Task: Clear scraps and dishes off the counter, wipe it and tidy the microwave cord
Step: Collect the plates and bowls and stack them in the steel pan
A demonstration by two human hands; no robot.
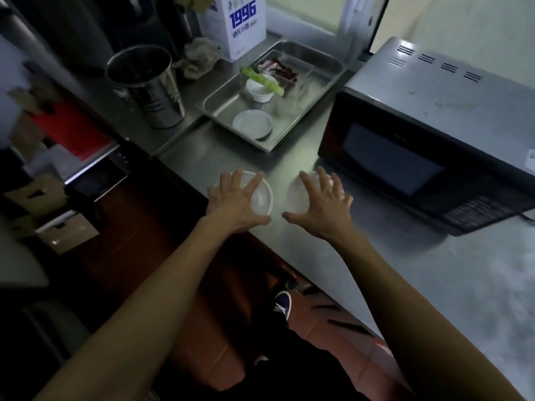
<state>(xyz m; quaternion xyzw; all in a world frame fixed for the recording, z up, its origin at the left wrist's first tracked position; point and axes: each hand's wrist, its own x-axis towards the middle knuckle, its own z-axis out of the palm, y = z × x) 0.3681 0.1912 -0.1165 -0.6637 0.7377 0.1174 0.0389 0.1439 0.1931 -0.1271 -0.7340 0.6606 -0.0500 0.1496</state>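
Two round white plastic bowls sit side by side near the front edge of the steel counter (463,270). My left hand (234,204) is spread over the left bowl (260,195), fingers splayed across its rim. My right hand (321,206) lies the same way over the right bowl (296,195). Neither bowl is lifted. Behind them a steel tray (307,62) holds a white dish (252,124), a white cup (260,91), a green vegetable piece (260,78) and reddish scraps. The black microwave (405,157) stands at the right, a bit of its cord (527,217) showing at its far right.
A tall steel pot (147,85) stands left of the tray, with a crumpled grey cloth (199,56) and a white box marked 1996 (234,24) behind it. The counter's front edge runs diagonally below my hands; the red floor and my shoe lie beneath.
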